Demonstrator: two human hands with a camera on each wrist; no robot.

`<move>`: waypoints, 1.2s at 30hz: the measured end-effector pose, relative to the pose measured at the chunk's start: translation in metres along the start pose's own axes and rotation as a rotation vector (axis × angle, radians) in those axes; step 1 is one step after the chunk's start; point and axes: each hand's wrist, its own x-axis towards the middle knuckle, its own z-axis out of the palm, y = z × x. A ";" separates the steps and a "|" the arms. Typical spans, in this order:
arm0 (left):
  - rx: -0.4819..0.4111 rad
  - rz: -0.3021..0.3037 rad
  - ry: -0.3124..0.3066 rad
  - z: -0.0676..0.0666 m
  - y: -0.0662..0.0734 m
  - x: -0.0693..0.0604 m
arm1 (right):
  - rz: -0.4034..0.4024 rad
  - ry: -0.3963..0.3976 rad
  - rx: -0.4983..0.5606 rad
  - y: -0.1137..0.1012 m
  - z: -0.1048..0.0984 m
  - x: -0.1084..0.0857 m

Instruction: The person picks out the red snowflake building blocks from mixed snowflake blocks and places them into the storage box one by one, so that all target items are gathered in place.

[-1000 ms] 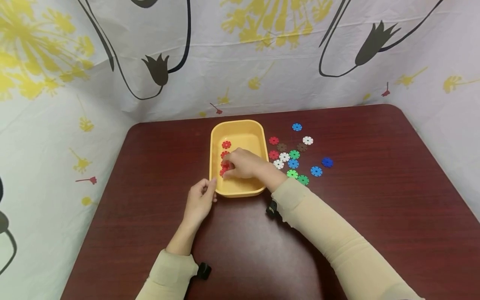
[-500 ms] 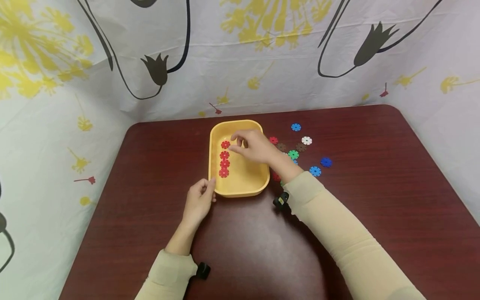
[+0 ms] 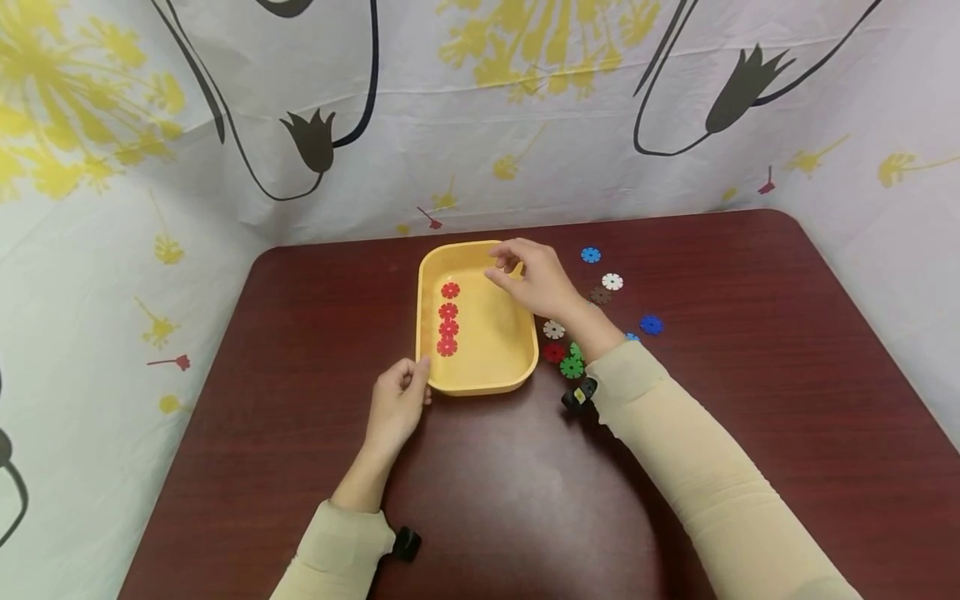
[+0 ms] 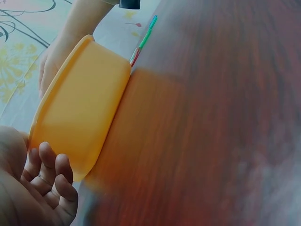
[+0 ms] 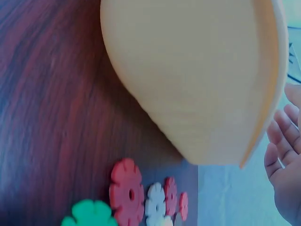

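Observation:
My left hand holds the near-left corner of a yellow plastic tray. The thumb lies at the rim, and in the left wrist view the fingers curl beside the tray's outer wall. Inside the tray, along its left side, several red notched discs form a column; the nearer ones touch or overlap. My right hand hovers over the tray's far-right rim, thumb and fingertips apart with nothing between them. In the right wrist view its loosely bent fingers are beside the tray wall.
Right of the tray lie loose notched discs: a dark red one, a green one, a white one, a brown one and blue ones. My right forearm covers some. A patterned cloth hangs behind the table.
My right hand has lifted from the red discs inside the tray and moved right and away to the far-right rim, uncovering the column. The left hand has stayed at the corner.

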 end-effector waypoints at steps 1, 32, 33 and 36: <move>0.002 0.002 0.002 0.000 0.000 0.000 | 0.006 0.009 0.001 0.002 -0.002 0.000; -0.021 -0.011 -0.003 0.001 -0.001 0.001 | 0.202 0.056 0.016 0.047 -0.032 -0.018; -0.021 -0.011 -0.002 0.000 -0.001 0.001 | 0.219 0.052 0.013 0.050 -0.032 -0.019; -0.021 -0.014 -0.002 0.000 -0.001 0.001 | 0.280 0.025 -0.008 0.058 -0.031 -0.021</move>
